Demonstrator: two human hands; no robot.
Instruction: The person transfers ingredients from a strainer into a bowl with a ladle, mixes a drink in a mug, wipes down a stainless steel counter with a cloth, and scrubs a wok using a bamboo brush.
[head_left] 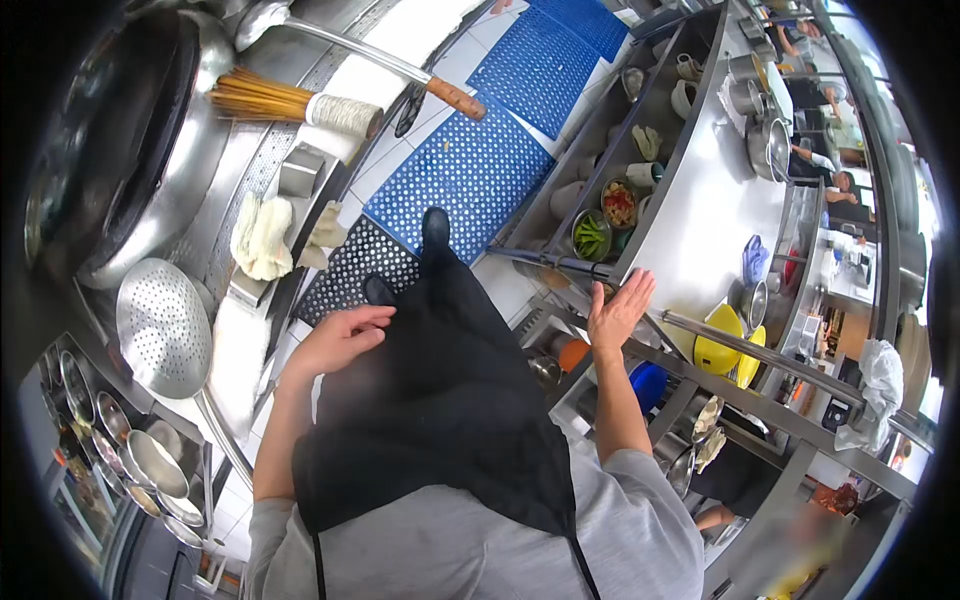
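My left hand [345, 338] hangs in front of the black apron [430, 400], fingers loosely bent and nothing visible in them. Over the corner of the steel counter [690, 220], my right hand [622, 308] is held flat with its thumb apart, and it grips nothing. Whether it touches the counter edge I cannot tell. To the left stand a large wok [190, 140], a perforated skimmer [164, 325] and a bamboo brush [270, 100]. A wood-handled ladle [380, 58] lies beyond them. White cloths [262, 237] sit nearer my left hand.
Blue perforated mats [460, 180] cover the floor ahead. Under the counter, shelves hold a bowl of green vegetables [591, 234] and a bowl of mixed cut food [619, 203]. Yellow bowls [718, 338] and a metal rail [770, 355] are at right. Several people work at the far right.
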